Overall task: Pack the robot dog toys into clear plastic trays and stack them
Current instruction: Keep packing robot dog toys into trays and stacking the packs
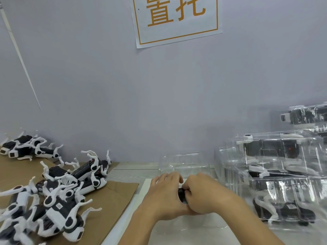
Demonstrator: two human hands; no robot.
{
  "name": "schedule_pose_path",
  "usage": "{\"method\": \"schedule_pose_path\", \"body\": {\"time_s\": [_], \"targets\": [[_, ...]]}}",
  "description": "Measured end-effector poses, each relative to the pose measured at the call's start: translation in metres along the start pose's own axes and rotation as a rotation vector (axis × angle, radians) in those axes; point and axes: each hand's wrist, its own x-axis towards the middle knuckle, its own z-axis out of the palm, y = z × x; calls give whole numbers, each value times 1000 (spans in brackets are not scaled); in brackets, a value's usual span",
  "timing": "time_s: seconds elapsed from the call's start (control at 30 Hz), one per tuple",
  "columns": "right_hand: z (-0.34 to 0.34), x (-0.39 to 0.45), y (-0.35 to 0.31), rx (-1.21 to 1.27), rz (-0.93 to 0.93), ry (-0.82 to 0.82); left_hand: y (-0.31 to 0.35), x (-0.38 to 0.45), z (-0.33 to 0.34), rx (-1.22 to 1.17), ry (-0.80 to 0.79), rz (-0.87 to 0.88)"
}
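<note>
Robot dog toy (182, 195): only a dark sliver of it shows, at 6 o'clock in frame, pinched between both hands. Left hand (163, 193) curls its fingers over it from the 9 o'clock side; right hand (203, 195) is curled tight on it from 3 o'clock. Most of the toy is hidden by the fingers, so its orientation can't be told.

Step in hand, as I read it: seating one toy into the clear tray (182, 165) that sits under and just past the hands toward 12 o'clock. Whether the toy is fully in the cavity is not visible. The next move likely calls for pressing it home with legs folded inside the walls, then releasing and carrying the tray to the pile.

Stack of packed trays (276, 167) at 3 o'clock, several high, with dogs visible through the plastic. Loose pile of unpacked dogs (58, 195) at 8–9 o'clock on brown cardboard (113, 200), legs up and tangled. A smaller group (24, 147) sits at 10 o'clock.

Writing: paper sign (177, 20) on the wall at 12 o'clock, orange border, orange Chinese characters, top cropped, reads roughly "置托". Small square code stickers on some dogs, unreadable.
</note>
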Motion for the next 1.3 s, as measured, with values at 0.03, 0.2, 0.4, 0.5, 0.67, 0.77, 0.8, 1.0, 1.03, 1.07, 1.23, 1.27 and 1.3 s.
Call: {"method": "schedule_pose_path", "body": {"time_s": [0.03, 0.2, 0.4, 0.5, 0.67, 0.77, 0.8, 1.0, 1.03, 1.07, 1.23, 1.27, 1.3], "targets": [[0, 1, 0, -3, 5, -6, 0, 0, 0, 9, 3, 4], [-3, 2, 10, 192, 49, 48, 3, -1, -3, -1, -4, -6], [-7, 4, 20, 276, 49, 314, 1, -2, -11, 79, -109, -5], [-8, 4, 22, 304, 46, 361, -1, -2, -11, 88, -105, -7], [-7, 7, 22, 365, 47, 456, -6, -1, -14, 106, -26, -10], [-6, 10, 22, 423, 17, 572, -6, 0, -22, 142, 87, 32], [-6, 11, 21, 440, -3, 604, -5, 1, -25, 156, 136, 47], [-5, 10, 6, 508, -91, 849, 3, 1, -38, 297, 557, 116], [-6, 9, 3, 510, -93, 879, 6, 1, -39, 328, 624, 111], [-7, 8, 2, 516, -100, 900, 9, 1, -40, 358, 675, 104], [-11, 5, -3, 534, -189, 982, 13, 0, -42, 440, 779, 88], [-11, 5, -3, 528, -198, 993, 13, 0, -42, 445, 787, 88], [-11, 6, -3, 525, -204, 1000, 13, 0, -42, 450, 795, 90]]}}
